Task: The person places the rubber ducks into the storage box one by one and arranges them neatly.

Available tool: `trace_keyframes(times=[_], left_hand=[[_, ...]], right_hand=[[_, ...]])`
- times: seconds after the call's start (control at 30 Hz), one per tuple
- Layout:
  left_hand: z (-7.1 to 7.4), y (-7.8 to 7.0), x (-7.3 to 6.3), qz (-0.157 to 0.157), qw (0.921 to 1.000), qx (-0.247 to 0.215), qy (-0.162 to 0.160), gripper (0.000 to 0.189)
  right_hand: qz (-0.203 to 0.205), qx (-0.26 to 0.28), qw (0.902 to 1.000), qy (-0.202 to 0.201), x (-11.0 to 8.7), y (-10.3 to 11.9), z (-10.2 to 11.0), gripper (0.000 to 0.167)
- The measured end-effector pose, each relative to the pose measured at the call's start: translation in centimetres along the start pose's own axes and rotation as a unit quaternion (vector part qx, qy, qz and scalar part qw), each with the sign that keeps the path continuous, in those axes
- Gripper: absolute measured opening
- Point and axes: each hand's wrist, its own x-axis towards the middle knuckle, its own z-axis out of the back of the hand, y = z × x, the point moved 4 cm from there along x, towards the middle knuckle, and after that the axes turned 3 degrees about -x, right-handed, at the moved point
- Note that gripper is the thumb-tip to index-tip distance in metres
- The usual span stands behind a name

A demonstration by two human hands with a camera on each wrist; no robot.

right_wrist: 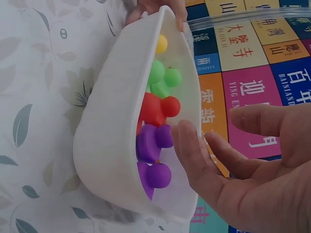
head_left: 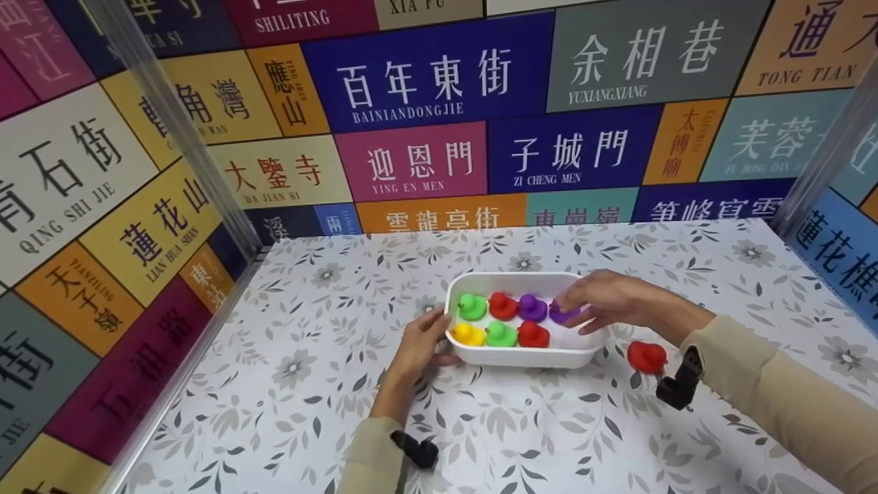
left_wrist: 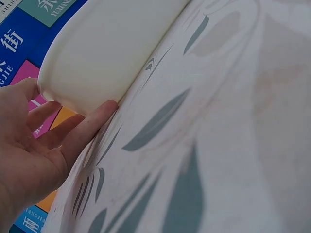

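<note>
A white plastic tray stands on the table with several rubber ducks in two rows. At its left end my left hand grips the wall, a finger over the rim and the others against the outside. In the back row sit a green duck, a red duck and two purple ducks. In front are a yellow duck, another green duck and another red duck. My right hand hovers over the tray's right end, fingers spread beside the rightmost purple duck, nothing between them.
One more red duck lies on the table right of the tray, near my right wrist. A flower-patterned cloth covers the table. Panels with colourful lettered signs rise behind and at both sides.
</note>
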Motion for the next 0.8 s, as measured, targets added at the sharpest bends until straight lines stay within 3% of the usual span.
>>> trace_keyframes(times=[0.17,0.5,0.8], left_hand=[[-0.1,0.0,0.0,0.005,1.0,0.001,-0.001,0.049],[0.1,0.0,0.0,0.001,1.0,0.003,-0.001,0.05],[0.1,0.0,-0.2,-0.014,0.9998,-0.006,0.015,0.051]], right_hand=[[-0.002,-0.025,0.9996,-0.008,-1.7,-1.0,0.9,0.053],[0.036,-0.047,0.998,-0.023,-4.5,-3.6,2.3,0.052],[0.052,-0.056,0.9962,-0.041,-5.5,-6.8,4.6,0.051]])
